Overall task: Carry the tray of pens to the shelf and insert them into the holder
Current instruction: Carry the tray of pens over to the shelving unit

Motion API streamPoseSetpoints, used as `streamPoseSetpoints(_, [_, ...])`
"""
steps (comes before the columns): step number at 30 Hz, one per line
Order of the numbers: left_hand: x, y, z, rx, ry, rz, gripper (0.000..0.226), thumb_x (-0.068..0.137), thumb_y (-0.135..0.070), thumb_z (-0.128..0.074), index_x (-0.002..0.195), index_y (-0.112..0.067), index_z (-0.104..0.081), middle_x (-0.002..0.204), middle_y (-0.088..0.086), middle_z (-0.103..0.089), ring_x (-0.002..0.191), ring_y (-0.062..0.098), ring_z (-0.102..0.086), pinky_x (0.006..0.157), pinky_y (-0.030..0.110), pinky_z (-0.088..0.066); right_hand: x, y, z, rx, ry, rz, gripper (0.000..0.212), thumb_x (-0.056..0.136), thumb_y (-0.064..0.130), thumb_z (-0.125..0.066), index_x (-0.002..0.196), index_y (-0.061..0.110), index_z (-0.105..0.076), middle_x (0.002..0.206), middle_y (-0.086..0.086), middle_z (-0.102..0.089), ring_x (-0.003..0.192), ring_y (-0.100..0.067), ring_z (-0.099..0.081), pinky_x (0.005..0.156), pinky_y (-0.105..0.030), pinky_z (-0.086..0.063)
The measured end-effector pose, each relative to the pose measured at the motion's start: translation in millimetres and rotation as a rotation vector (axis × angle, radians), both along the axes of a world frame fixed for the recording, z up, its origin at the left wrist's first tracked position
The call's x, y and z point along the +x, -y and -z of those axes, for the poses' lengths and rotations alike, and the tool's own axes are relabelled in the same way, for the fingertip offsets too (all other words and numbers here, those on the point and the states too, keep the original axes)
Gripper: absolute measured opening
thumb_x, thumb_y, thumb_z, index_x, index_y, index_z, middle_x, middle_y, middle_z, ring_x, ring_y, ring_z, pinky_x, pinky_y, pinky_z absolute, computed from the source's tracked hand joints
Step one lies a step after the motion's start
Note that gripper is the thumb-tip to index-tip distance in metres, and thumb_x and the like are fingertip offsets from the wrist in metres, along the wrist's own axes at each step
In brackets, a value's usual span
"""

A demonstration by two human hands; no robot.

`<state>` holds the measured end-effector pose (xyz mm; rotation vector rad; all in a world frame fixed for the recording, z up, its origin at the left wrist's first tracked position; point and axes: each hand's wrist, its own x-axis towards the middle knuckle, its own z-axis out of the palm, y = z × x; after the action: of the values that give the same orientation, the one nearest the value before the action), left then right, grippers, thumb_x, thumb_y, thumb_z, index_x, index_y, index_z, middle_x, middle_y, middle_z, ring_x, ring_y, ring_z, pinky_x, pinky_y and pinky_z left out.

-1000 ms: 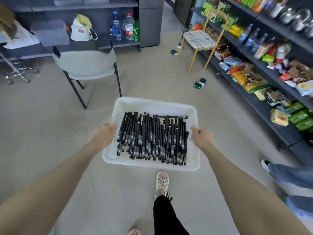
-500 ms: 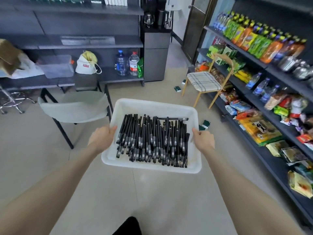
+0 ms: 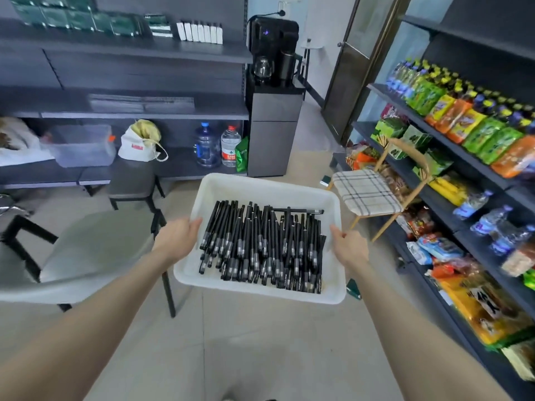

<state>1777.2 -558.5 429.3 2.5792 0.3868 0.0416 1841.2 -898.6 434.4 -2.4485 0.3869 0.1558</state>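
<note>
**Q:** Counts?
**A:** One white tray (image 3: 262, 187), up in front of me over the floor (image 3: 260, 348). Black pens (image 3: 260, 250) are piled in it, mostly lengthwise. They overlap too much to count. A stray pen (image 3: 299, 211) lies crosswise at the far edge.

**Q:** Hands?
**A:** Two. My left hand (image 3: 177, 239) grips the tray's left rim, thumb on top. My right hand (image 3: 351, 248) grips the right rim, thumb on top. My other fingers go under the tray, hidden, so I can't tell how far they curl.

**Q:** What's around?
**A:** Two chairs. The grey chair (image 3: 95, 256) is just left of the tray, by my left forearm. The wooden chair (image 3: 367, 192) has a plaid cushion and stands ahead on the right, against the snack shelves (image 3: 474, 241). Two big bottles (image 3: 230, 146) stand on the low back shelf (image 3: 185, 166), beside a dark dispenser (image 3: 273, 140).

**Q:** Room to move?
**A:** A bare tile lane runs between the chairs toward the dispenser. The tray's near edge hangs over open floor. Its left corner overlaps the grey chair's leg in view. A small green box (image 3: 353, 288) lies on the floor by the tray's near right corner.
</note>
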Motion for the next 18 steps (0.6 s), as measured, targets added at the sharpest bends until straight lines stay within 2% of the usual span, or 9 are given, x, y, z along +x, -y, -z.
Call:
streamPoseSetpoints(4, [91, -10, 4, 0.011, -0.013, -0.016, 0.041, 0.102, -0.035, -0.029, 0.087, -0.003, -0.052, 0.084, 0.013, -0.058, 0.082, 0.031, -0.054, 0.069, 0.036, -0.039, 99, -14, 4, -0.023, -0.008, -0.010, 0.051, 0.098, 0.043, -0.037, 0.073, 0.003, -0.056, 0.076, -0.008, -0.055, 0.077, -0.027, -0.053, 0.068, -0.030, -0.038])
streamPoseSetpoints(7, [158, -20, 13, 0.017, -0.034, -0.058, 0.040, 0.102, -0.035, -0.029, 0.089, -0.004, -0.051, 0.081, 0.009, -0.054, 0.079, 0.029, -0.050, 0.068, 0.034, -0.035, 184, -27, 15, -0.045, -0.025, -0.062, 0.050, 0.098, 0.044, -0.037, 0.066, 0.008, -0.050, 0.079, -0.010, -0.057, 0.078, -0.027, -0.054, 0.071, -0.033, -0.043])
streamPoseSetpoints(11, [234, -37, 26, -0.030, -0.050, -0.138, 0.041, 0.101, -0.037, -0.031, 0.089, -0.004, -0.052, 0.086, 0.012, -0.058, 0.084, 0.032, -0.054, 0.074, 0.040, -0.043, 290, -50, 23, -0.070, -0.020, -0.157, 0.049, 0.098, 0.046, -0.036, 0.073, 0.008, -0.054, 0.086, -0.014, -0.062, 0.084, -0.029, -0.060, 0.077, -0.037, -0.046])
streamPoseSetpoints(15, [305, -60, 27, -0.066, -0.071, -0.244, 0.039, 0.100, -0.036, -0.032, 0.082, -0.006, -0.049, 0.082, 0.012, -0.057, 0.084, 0.034, -0.056, 0.069, 0.037, -0.040, 398, -89, 13, -0.081, -0.037, -0.278, 0.051, 0.098, 0.045, -0.036, 0.061, 0.012, -0.047, 0.082, -0.013, -0.056, 0.079, -0.026, -0.054, 0.077, -0.035, -0.042])
streamPoseSetpoints(18, [348, -84, 22, -0.045, -0.088, -0.332, 0.039, 0.100, -0.036, -0.033, 0.081, -0.005, -0.045, 0.090, 0.020, -0.059, 0.091, 0.039, -0.057, 0.071, 0.038, -0.039, 463, -128, 11, -0.087, -0.058, -0.361, 0.053, 0.100, 0.040, -0.037, 0.055, 0.011, -0.040, 0.081, -0.017, -0.052, 0.083, -0.029, -0.053, 0.074, -0.034, -0.037])
